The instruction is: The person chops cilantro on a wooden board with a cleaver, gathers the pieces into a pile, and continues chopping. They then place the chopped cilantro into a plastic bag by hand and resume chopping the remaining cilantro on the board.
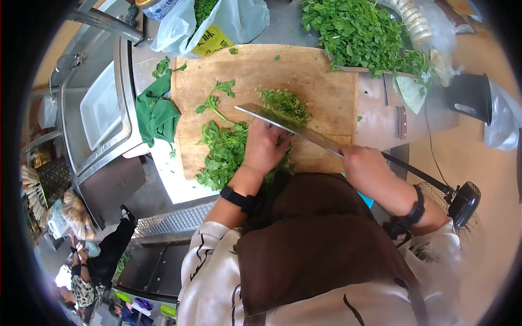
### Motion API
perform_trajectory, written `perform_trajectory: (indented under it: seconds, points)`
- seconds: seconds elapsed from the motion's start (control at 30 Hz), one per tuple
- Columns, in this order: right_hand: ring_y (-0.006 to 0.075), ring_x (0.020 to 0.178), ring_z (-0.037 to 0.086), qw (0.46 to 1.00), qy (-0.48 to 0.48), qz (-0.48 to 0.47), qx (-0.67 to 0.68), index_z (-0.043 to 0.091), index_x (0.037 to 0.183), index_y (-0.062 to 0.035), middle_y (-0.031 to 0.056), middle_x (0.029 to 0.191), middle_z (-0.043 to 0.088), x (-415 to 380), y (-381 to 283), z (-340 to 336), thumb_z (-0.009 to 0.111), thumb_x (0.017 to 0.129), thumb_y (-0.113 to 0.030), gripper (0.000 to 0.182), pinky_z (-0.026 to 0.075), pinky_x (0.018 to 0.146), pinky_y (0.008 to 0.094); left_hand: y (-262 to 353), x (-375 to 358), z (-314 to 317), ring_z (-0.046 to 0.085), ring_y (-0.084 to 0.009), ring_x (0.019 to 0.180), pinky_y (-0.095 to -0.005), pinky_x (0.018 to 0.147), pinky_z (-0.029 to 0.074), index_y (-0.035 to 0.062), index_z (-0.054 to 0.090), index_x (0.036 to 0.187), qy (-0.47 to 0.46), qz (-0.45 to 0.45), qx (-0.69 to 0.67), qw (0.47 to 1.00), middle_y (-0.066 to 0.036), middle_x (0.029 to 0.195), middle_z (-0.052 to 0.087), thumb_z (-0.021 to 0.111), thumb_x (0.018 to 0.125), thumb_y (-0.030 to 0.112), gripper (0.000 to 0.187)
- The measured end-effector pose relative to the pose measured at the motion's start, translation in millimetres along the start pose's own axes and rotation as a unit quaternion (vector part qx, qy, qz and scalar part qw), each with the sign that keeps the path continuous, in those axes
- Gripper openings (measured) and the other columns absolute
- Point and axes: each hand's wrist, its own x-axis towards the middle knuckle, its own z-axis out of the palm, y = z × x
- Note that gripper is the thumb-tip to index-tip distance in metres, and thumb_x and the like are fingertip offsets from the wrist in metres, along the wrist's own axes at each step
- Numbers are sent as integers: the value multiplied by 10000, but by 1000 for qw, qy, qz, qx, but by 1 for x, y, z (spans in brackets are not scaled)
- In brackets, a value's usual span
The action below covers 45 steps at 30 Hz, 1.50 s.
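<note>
My right hand (363,167) grips the handle of a wide cleaver (304,132), its blade slanting up and left across the wooden cutting board (326,81). Close against the blade, my left hand (265,145) is closed with curled fingers on a bunch of leafy green herbs (222,155), which look like cilantro or celery leaves. Chopped greens (284,106) lie in a small heap on the blade's far side. One loose sprig (215,100) rests left of the heap. The stems under my left fingers are mostly hidden.
A tray heaped with leafy greens (353,38) stands at the back right. Behind the board is a plastic bag (247,22); a green cloth (156,111) lies at its left. A second knife (402,122) rests at right. A sink (76,157) and another person (87,277) are farther left.
</note>
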Motion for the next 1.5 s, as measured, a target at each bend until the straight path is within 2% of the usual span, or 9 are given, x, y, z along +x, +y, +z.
perform_trajectory:
  seconds: [0.13,0.3,0.43,0.53,0.63,0.8,1.0,1.17,1.5]
  points:
    - [401,723,652,998,52,-34,13,601,886,9,216,764,647,57,11,44,529,831,-71,121,519,637,497,6,1,-2,534,-338,879,-427,751,446,77,584,683,-4,-20,1,1000,-115,864,536,796,605,60,226]
    - [412,734,627,995,83,-50,20,593,877,-21,200,762,630,47,14,36,534,888,-132,126,504,668,498,11,4,-5,535,-334,870,-425,748,447,81,581,669,23,-8,17,1000,-113,855,536,803,593,55,236]
    - [414,738,625,1000,27,0,0,587,861,-24,196,768,630,-6,-3,-8,541,889,-140,128,499,670,502,3,-2,4,539,-346,865,-447,733,451,77,578,659,41,14,11,999,-117,846,543,805,599,63,235]
    - [412,738,627,1000,0,11,-9,583,854,-22,197,772,634,-19,-4,-13,542,878,-129,117,496,663,504,5,0,-1,540,-353,889,-442,772,447,65,686,859,34,28,20,999,-122,908,584,812,664,91,233]
    - [406,738,630,1000,-9,-1,5,582,852,-18,199,773,635,0,2,5,543,868,-124,114,498,654,499,6,1,0,544,-347,867,-452,732,453,78,589,676,47,24,13,999,-117,848,549,807,604,68,230]
    - [406,743,629,999,41,-25,7,582,852,-14,216,786,630,64,1,49,535,894,-151,151,507,655,488,9,0,-1,530,-333,851,-436,729,440,82,573,670,37,2,26,999,-102,843,528,806,595,65,245]
    - [408,742,627,995,83,-59,20,581,854,-10,218,783,631,33,8,26,534,903,-151,156,507,668,494,11,-2,-2,522,-327,842,-434,726,434,87,575,671,37,-2,18,999,-97,836,513,804,591,64,243]
    - [409,738,644,1000,-4,10,-2,593,845,12,235,779,643,-16,-5,-15,536,833,-75,105,515,657,498,3,-3,4,527,-331,855,-435,733,441,87,587,678,50,22,16,998,-109,842,517,802,596,77,230]
    - [405,716,648,997,66,-41,2,608,857,1,226,761,645,56,3,39,532,817,-68,110,511,628,504,12,-8,-2,537,-337,863,-434,729,446,77,610,718,39,10,40,998,-110,853,549,817,603,99,238]
